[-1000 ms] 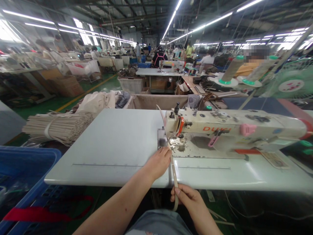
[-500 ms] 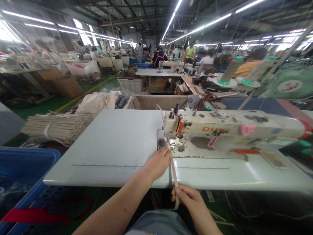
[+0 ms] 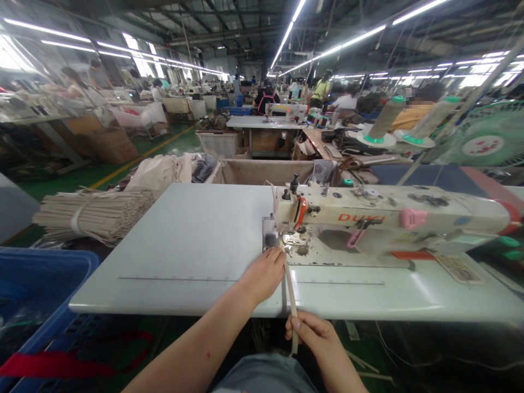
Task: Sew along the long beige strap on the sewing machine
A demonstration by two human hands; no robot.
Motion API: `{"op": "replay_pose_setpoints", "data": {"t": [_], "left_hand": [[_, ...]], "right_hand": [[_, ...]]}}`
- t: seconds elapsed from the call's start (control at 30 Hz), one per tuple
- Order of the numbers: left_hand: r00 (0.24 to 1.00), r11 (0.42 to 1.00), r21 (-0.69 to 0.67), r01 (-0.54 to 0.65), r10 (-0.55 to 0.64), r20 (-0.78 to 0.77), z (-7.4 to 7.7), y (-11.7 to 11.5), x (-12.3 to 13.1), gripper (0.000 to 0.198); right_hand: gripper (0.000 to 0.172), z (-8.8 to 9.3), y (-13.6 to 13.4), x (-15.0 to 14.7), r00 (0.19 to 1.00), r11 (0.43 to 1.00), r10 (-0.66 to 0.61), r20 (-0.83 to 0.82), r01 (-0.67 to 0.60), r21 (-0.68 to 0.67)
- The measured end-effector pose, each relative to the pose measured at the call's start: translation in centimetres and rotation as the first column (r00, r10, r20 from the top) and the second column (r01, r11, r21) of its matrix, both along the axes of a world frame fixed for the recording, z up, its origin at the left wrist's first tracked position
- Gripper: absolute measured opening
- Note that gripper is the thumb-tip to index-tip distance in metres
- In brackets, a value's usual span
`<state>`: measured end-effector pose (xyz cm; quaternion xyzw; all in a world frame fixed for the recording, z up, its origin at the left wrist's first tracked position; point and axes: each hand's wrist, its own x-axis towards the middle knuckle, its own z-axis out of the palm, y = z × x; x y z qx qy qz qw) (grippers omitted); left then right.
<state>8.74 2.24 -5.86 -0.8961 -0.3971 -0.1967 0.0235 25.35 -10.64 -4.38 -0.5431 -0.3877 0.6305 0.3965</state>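
Observation:
A narrow beige strip (image 3: 291, 285) runs from the needle area of the white sewing machine (image 3: 385, 213) down over the front edge of the pale table (image 3: 164, 240). Near the presser foot, my left hand (image 3: 268, 271) is closed on the strip's upper part, fingertips beside the metal plate. Just below the table edge, my right hand (image 3: 313, 330) pinches the strip between thumb and fingers. The strip's short lower end hangs beneath that pinch.
Left of the table are a tied bundle of beige strips (image 3: 94, 214) and a blue crate (image 3: 45, 273) with a red strap. A fabric-lined bin (image 3: 266, 170) stands behind. Thread cones (image 3: 385, 120) and a green fan (image 3: 483, 144) are at right. People sit farther back.
The strip has moved up toward the machine, and its lower end, curved before, now hangs short below my right hand. Both hands remain almost in place.

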Motion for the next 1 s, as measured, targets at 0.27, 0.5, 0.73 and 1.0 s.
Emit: {"op": "replay_pose_setpoints", "data": {"t": [0.27, 0.5, 0.73, 1.0], "left_hand": [[0.996, 0.998, 0.012, 0.054, -0.053, -0.077, 0.19, -0.05, -0.03, 0.02], [0.996, 0.998, -0.036, 0.049, -0.052, -0.077, 0.4, -0.1, -0.08, 0.018], [1.0, 0.996, -0.087, 0.01, -0.008, 0.021, 0.34, -0.04, -0.11, 0.022], [0.998, 0.994, -0.112, 0.019, -0.012, 0.055, 0.22, -0.04, -0.1, 0.023]], "right_hand": [[0.045, 0.86, 0.08, -0.39, 1.0, 0.999, 0.006, 0.029, -0.008, 0.051], [0.039, 0.97, 0.61, -0.76, 1.0, 0.998, -0.014, 0.015, 0.013, 0.061], [0.045, 1.08, 0.54, -0.82, 0.995, 0.999, -0.021, -0.101, 0.017, -0.044], [0.045, 1.01, 0.19, -0.51, 0.997, 0.999, -0.035, -0.066, 0.032, -0.041]]}}
